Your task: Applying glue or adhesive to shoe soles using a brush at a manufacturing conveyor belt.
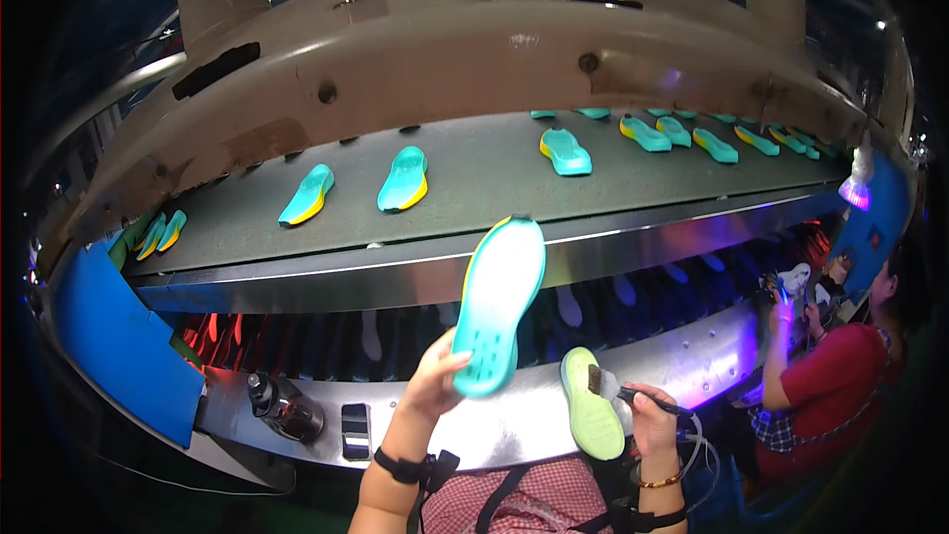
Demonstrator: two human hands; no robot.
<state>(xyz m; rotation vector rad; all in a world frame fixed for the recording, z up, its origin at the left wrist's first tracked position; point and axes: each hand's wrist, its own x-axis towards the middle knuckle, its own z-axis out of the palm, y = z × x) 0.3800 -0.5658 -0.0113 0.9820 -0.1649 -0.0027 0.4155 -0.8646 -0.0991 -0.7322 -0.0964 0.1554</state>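
Observation:
My left hand (pixel 435 374) grips the lower end of a turquoise shoe sole (pixel 502 282), its thumb across the surface. That sole is held up in front of the conveyor's edge; it has a yellow side edge and a brightly lit face. In my right hand (pixel 653 423) is a brush (pixel 633 395) with a dark handle and brown bristles. The bristles are over the upper part of a pale green sole (pixel 593 420), and whether they touch it I cannot tell. This green sole lies on the metal ledge (pixel 450 435) between my hands.
Several turquoise soles (pixel 403 180) lie on the dark conveyor belt (pixel 474 163) behind. Below it, a lower level (pixel 326 336) carries more soles under red and violet light. A dark bottle (pixel 287 407) stands at the ledge's left. A person (pixel 825 386) works at the right.

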